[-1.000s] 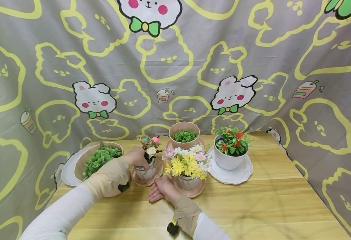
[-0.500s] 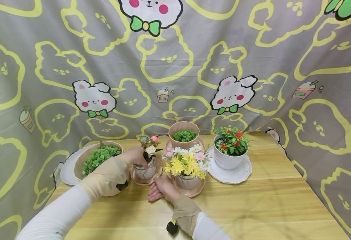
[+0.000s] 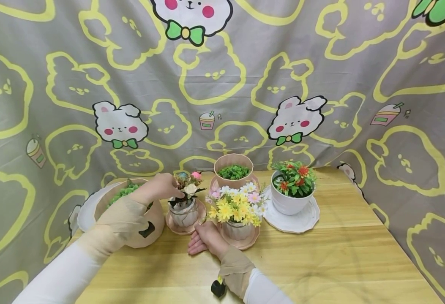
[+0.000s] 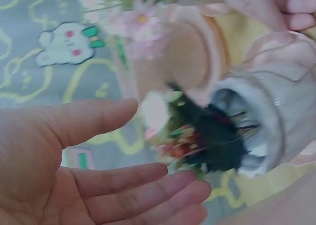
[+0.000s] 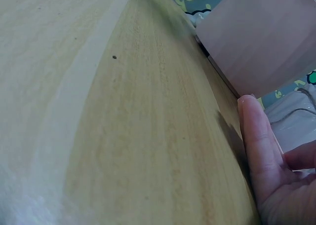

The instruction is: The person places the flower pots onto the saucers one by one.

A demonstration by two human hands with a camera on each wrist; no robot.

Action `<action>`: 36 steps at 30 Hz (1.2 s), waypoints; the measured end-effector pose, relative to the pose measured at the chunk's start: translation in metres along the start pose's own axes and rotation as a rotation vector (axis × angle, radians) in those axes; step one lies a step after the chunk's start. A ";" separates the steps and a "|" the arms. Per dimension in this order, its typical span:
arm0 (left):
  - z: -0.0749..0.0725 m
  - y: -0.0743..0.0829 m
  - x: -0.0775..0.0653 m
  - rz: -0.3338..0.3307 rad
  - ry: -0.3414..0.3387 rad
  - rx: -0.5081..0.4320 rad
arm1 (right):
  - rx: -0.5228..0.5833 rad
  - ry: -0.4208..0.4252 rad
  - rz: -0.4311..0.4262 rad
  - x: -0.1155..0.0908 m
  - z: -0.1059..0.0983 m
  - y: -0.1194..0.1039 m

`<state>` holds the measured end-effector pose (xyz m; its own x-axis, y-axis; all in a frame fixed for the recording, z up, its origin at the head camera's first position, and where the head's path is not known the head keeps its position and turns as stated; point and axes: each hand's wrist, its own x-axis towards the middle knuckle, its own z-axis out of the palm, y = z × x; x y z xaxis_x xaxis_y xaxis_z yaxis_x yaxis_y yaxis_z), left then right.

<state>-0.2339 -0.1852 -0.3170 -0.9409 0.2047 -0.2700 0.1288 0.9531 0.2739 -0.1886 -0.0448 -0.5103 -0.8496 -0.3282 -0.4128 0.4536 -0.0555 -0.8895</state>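
Observation:
My left hand (image 3: 159,187) is at the small artificial bouquet (image 3: 190,191) of cream and pink flowers. In the left wrist view its thumb and straight fingers (image 4: 128,178) are spread apart beside the blooms. The dark stems stand in a white marbled vase (image 3: 184,216) with a cord round it. That vase sits on a pink saucer (image 3: 171,228) with a scalloped rim. My right hand (image 3: 207,240) lies low on the table, palm up, and pinches the saucer's front edge between thumb and fingers; the right wrist view shows the fingers (image 5: 259,141) along the wood.
Left is a pink pot (image 3: 146,234) of green leaves on a white plate (image 3: 87,213). A vase of yellow daisies (image 3: 231,209) stands right of my right hand. Behind it is another pink pot (image 3: 233,162). Farther right stands a white pot (image 3: 290,203) with red flowers.
My left hand has risen from the vase's rim up to the bouquet and lets go, its fingers spread. The right hand has stayed at the saucer.

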 end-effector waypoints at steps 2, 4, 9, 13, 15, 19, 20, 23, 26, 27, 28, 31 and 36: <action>-0.007 -0.001 -0.005 0.006 0.010 -0.013 | -0.001 0.000 0.000 0.000 0.000 0.000; -0.013 -0.002 -0.010 0.000 0.009 -0.025 | -0.002 0.002 0.000 0.000 0.000 0.000; -0.020 -0.009 -0.021 -0.019 0.042 -0.072 | -0.004 0.003 -0.001 0.000 0.000 0.001; -0.023 -0.014 -0.032 -0.006 0.135 -0.110 | -0.003 0.004 -0.004 0.000 0.001 0.002; -0.024 -0.015 -0.040 0.003 0.171 -0.137 | -0.001 0.004 -0.005 0.000 0.000 0.002; -0.027 -0.021 -0.056 0.013 0.228 -0.184 | -0.002 0.001 -0.005 0.001 0.000 0.001; -0.027 -0.023 -0.059 0.012 0.242 -0.199 | -0.003 0.001 -0.005 0.001 0.000 0.001; -0.026 -0.030 -0.067 -0.009 0.277 -0.257 | -0.006 0.002 -0.006 0.001 0.000 0.001; -0.024 -0.038 -0.075 -0.037 0.322 -0.316 | -0.009 0.002 -0.009 0.000 0.000 0.000; -0.023 -0.041 -0.079 -0.043 0.336 -0.336 | -0.010 0.002 -0.010 0.000 0.001 -0.001; -0.022 -0.043 -0.083 -0.049 0.353 -0.350 | -0.012 0.003 -0.010 -0.001 0.001 -0.001; -0.020 -0.052 -0.097 -0.039 0.413 -0.428 | -0.014 0.007 -0.007 -0.002 0.002 -0.001; -0.015 -0.069 -0.110 -0.038 0.517 -0.603 | -0.012 0.015 -0.007 -0.002 0.001 -0.001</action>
<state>-0.1435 -0.2764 -0.2926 -0.9865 -0.0955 0.1328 0.0410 0.6419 0.7657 -0.1869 -0.0454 -0.5080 -0.8567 -0.3141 -0.4091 0.4443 -0.0466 -0.8947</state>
